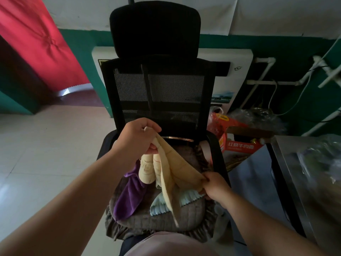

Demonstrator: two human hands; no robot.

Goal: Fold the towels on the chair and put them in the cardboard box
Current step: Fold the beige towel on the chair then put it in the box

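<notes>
Far out to the left of both grips, a red curtain [36, 39] hangs against a green wall, above pale floor tiles [46, 145].

The left hand [137, 137] is raised above the seat of the black mesh office chair [158, 89], its fingers curled tight round one bunched end of a cream towel [177, 172]; the thumb and fingertips close over the cloth, so the hand is fully clenched on it. Directly below this grip more cream cloth hangs in two rolled folds, and I cannot tell whether they belong to the same towel. Just left of and below those folds a purple towel [129, 196] lies slumped on the grey quilted seat cushion [158, 218].

From the left grip the cream towel runs down and to the right as a taut, sagging band to the right hand [215, 185], which pinches its other end between thumb and curled fingers, lower and nearer the body than the left. One loose strip of the cream towel dangles beneath the span between the two grips, reaching toward the cushion's front. Under the right grip, and touching the hanging cloth, a pale blue towel [173, 200] lies crumpled on the cushion.

To the right of the right grip, beyond the chair's armrest, stands a red and white cardboard box [238, 145] with printed characters, and nearer still a metal-topped table [287, 172] carrying a blurred plastic bag [321, 159].
</notes>
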